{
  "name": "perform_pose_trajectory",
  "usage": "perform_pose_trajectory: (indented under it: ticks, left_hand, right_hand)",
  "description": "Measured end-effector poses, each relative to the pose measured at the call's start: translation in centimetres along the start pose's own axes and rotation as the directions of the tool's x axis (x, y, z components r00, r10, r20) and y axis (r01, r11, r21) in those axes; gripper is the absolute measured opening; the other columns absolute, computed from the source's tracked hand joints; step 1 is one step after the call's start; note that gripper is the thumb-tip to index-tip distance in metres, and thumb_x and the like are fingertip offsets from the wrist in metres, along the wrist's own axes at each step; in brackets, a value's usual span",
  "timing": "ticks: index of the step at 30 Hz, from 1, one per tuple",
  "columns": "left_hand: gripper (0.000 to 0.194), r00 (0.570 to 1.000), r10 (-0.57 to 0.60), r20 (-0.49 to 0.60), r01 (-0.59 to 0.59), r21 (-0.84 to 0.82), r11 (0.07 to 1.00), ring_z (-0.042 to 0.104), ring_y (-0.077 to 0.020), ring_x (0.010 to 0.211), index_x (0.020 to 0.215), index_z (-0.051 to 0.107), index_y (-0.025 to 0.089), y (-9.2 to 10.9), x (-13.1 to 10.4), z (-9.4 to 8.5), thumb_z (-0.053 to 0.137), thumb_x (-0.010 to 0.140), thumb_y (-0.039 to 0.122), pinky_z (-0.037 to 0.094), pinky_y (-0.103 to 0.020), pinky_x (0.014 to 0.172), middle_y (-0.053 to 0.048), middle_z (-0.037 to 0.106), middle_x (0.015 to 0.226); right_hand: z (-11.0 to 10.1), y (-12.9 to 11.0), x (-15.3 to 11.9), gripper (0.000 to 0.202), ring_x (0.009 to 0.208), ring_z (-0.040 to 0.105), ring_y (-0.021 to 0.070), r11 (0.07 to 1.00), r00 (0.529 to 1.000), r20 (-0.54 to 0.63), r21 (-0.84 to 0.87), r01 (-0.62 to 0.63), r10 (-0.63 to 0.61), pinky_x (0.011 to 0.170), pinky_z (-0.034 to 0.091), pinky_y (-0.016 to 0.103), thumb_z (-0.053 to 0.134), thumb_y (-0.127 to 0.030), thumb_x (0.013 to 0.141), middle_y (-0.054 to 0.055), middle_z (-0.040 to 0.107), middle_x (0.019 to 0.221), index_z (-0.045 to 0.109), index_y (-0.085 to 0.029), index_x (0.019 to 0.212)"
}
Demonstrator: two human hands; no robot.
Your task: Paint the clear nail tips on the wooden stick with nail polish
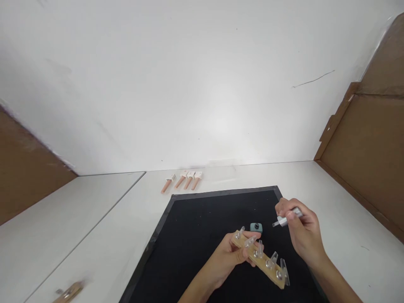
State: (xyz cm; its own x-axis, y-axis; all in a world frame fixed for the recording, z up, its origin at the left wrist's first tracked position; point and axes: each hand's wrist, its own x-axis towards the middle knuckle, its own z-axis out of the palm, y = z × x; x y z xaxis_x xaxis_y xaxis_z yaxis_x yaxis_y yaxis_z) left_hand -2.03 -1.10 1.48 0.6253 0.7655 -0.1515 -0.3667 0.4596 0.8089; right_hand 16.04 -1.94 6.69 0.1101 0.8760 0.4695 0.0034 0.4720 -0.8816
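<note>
While the left hand (224,253) grips a wooden strip (264,264), with its thumb on top and fingers under it, the right hand (301,233) pinches a small white tool (288,218) between thumb and fingers. The strip is tilted over a black mat (202,227). Five clear tips (259,249) stand in a row on it, so that part looks done. They look see-through and no colour shows on them, so any painting seems hardly begun, but they are too small to be sure. The tool points at the strip but touches no tip. A little teal pot (256,227) sits just beside the strip. Four pink-and-white pieces (189,180) lie behind the mat.
</note>
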Motion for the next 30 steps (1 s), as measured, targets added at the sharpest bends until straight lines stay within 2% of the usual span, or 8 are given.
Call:
perform_pose_trajectory:
  ticks: [3,9,17,26,30]
  left_hand:
    - [0.047,1.000,-0.010,0.001,0.010,0.006,1.000,0.059,-0.0139,0.063,0.089,0.075,0.018,0.1,0.0,0.0,0.082,0.051,0.044,0.046,-0.028,0.063,-0.006,0.071,0.077]
    - [0.047,1.000,-0.013,0.009,0.013,0.011,1.000,0.059,-0.0136,0.062,0.088,0.076,0.018,-0.3,0.4,-0.5,0.082,0.049,0.045,0.045,-0.026,0.059,-0.006,0.070,0.075]
    - [0.047,0.999,-0.003,0.034,0.002,0.045,0.999,0.053,-0.0109,0.056,0.088,0.075,0.018,-0.6,0.9,-0.7,0.081,0.052,0.047,0.043,-0.026,0.058,-0.002,0.064,0.064]
    - [0.052,0.999,-0.028,0.024,0.025,0.085,0.996,0.051,-0.0125,0.057,0.087,0.075,0.015,-0.4,1.0,-0.4,0.080,0.049,0.051,0.044,-0.030,0.061,-0.003,0.062,0.065]
    - [0.051,0.999,-0.023,0.042,0.019,0.093,0.995,0.052,-0.0114,0.055,0.086,0.075,0.014,-0.6,1.2,-0.4,0.080,0.051,0.051,0.044,-0.029,0.060,-0.003,0.063,0.064]
  right_hand:
    - [0.1,0.9,-0.8,0.034,0.053,0.041,0.0157,0.998,1.000,0.011,-0.066,0.003,-0.002,0.053,0.034,0.029,0.056,-0.047,0.086,-0.002,0.045,0.055,0.054,-0.022,0.062]
    - [0.2,0.8,-1.4,0.037,0.050,0.038,0.0143,0.998,0.991,0.135,-0.066,0.013,-0.004,0.047,0.030,0.026,0.051,-0.047,0.088,-0.003,0.040,0.053,0.051,-0.022,0.062]
    - [0.2,1.4,-1.6,0.036,0.051,0.035,0.0124,0.993,0.945,0.320,-0.112,-0.035,0.069,0.046,0.030,0.025,0.048,-0.043,0.091,-0.003,0.039,0.057,0.048,-0.021,0.063]
    - [0.2,1.3,-1.4,0.034,0.049,0.038,0.0114,0.992,0.920,0.383,-0.117,-0.038,0.080,0.046,0.031,0.023,0.048,-0.039,0.091,-0.004,0.041,0.055,0.046,-0.021,0.062]
    - [0.1,1.4,-1.4,0.036,0.048,0.037,0.0106,0.989,0.918,0.389,-0.144,-0.022,0.078,0.044,0.031,0.022,0.048,-0.040,0.091,-0.005,0.040,0.055,0.045,-0.020,0.061]
